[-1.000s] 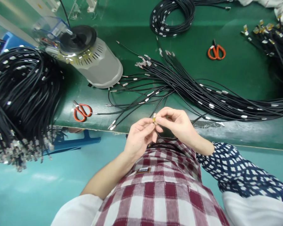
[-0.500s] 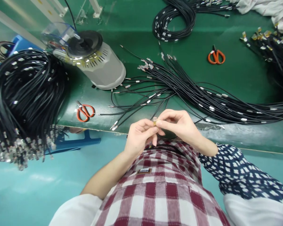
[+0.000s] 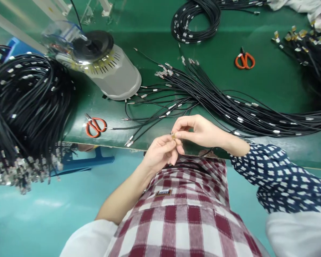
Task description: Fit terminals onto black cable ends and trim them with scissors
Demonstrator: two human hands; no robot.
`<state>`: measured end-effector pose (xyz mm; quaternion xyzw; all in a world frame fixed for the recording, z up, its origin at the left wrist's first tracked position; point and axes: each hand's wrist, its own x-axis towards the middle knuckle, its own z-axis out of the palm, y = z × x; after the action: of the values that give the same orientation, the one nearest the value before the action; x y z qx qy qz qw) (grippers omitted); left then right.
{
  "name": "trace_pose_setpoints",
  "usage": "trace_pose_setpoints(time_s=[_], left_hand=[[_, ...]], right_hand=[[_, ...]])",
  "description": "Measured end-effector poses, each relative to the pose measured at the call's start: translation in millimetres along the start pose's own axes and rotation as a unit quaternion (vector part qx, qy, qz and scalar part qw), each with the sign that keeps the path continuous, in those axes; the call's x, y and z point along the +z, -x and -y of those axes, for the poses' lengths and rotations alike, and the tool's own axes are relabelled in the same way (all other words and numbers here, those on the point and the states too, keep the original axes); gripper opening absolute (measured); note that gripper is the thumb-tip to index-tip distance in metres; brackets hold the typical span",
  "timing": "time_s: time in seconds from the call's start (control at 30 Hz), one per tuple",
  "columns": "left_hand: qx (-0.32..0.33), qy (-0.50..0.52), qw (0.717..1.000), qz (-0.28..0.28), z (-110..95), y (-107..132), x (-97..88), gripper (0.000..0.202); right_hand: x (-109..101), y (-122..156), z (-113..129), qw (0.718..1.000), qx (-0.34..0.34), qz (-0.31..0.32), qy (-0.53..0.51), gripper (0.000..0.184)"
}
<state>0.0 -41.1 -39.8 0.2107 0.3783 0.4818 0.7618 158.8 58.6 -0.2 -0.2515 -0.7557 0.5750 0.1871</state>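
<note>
My left hand (image 3: 160, 151) is closed, its thumb and fingers pinching the end of a black cable (image 3: 195, 157) that trails to the right over the table's front edge. At the fingertips sits a small piece of yellow tape (image 3: 173, 136) at the cable's tip. My right hand (image 3: 199, 131) meets it from the other side, thumb and index finger pinched on that tape. The fingers partly cover the cable end. Just behind the hands lies a spread bundle of black cables (image 3: 216, 98) with white tags and metal-coloured ends.
A grey machine (image 3: 120, 76) with a round black top and yellow strips stands at the left. Orange-handled scissors (image 3: 95, 127) lie near it, and another orange-handled pair (image 3: 244, 60) lies farther back. Cables hang at the left (image 3: 29, 107); a coil (image 3: 196, 23) and yellow-ended cables (image 3: 307, 43) lie behind.
My right hand has shifted slightly up and turned flatter, with the forearm higher. The pale tip above the fingers is now mostly covered. A cable loop now shows below the right hand.
</note>
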Motion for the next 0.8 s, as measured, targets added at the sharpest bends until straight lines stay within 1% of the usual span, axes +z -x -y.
trace_pose_setpoints(time_s=[0.07,0.13,0.2,0.23,0.3,0.37,0.4,0.43,0.47,0.5,0.53,0.57,0.6,0.67,0.7,0.77,0.8], left_hand=[[0.005,-0.003,1.000,-0.002,1.9,1.0,-2.5,0.031],[0.012,-0.022,1.000,-0.007,2.5,4.7,-3.5,0.029],[0.033,-0.039,0.999,-0.020,2.2,11.0,-3.4,0.027],[0.046,-0.043,0.998,-0.030,2.0,15.0,-3.5,0.027],[0.070,-0.053,0.994,-0.061,2.1,24.6,-5.0,0.029],[0.099,-0.108,0.983,-0.112,2.6,35.7,-9.7,0.028],[0.120,-0.163,0.969,-0.141,2.7,41.3,-13.2,0.031],[0.148,-0.228,0.947,-0.170,2.4,46.7,-17.2,0.034],[0.178,-0.291,0.920,-0.195,1.8,51.5,-21.3,0.034],[0.205,-0.342,0.892,-0.213,0.6,55.5,-25.0,0.031],[0.224,-0.372,0.872,-0.226,-1.0,58.2,-27.9,0.027],[0.229,-0.380,0.865,-0.233,-3.0,59.5,-29.5,0.023],[0.224,-0.369,0.870,-0.239,-5.3,59.0,-29.6,0.020],[0.196,-0.310,0.900,-0.234,-10.0,52.2,-25.1,0.014],[0.186,-0.273,0.916,-0.225,-12.2,45.9,-20.7,0.013],[0.187,-0.207,0.940,-0.197,-15.7,28.1,-9.9,0.025],[0.194,-0.182,0.947,-0.181,-16.8,17.2,-4.3,0.031]], right_hand=[[-2.3,0.5,-8.4,0.993,-0.016,-0.047,0.103,0.013],[-7.7,1.0,-16.8,0.976,-0.016,-0.107,0.191,0.015],[-14.1,-0.7,-22.5,0.960,-0.009,-0.147,0.240,0.015],[-16.4,-3.0,-24.0,0.953,-0.008,-0.157,0.260,0.014],[-16.8,-10.7,-25.4,0.934,-0.013,-0.161,0.319,0.013],[-11.9,-21.6,-26.2,0.904,-0.020,-0.143,0.403,0.015],[-8.7,-27.3,-26.7,0.887,-0.020,-0.127,0.444,0.016],[-6.0,-32.5,-27.2,0.872,-0.019,-0.111,0.477,0.017],[-4.7,-36.6,-27.3,0.864,-0.020,-0.098,0.494,0.018],[-5.1,-39.3,-27.0,0.866,-0.023,-0.086,0.492,0.018],[-7.6,-40.3,-26.0,0.879,-0.029,-0.078,0.470,0.018],[-11.9,-39.4,-24.2,0.898,-0.035,-0.072,0.433,0.017],[-17.4,-36.9,-21.7,0.918,-0.040,-0.067,0.389,0.016],[-29.4,-28.1,-15.6,0.950,-0.034,-0.062,0.303,0.016],[-34.3,-22.8,-12.6,0.961,-0.021,-0.059,0.269,0.018],[-39.4,-12.9,-8.2,0.974,0.007,-0.053,0.221,0.024],[-39.6,-8.9,-7.2,0.978,0.016,-0.052,0.203,0.027]])
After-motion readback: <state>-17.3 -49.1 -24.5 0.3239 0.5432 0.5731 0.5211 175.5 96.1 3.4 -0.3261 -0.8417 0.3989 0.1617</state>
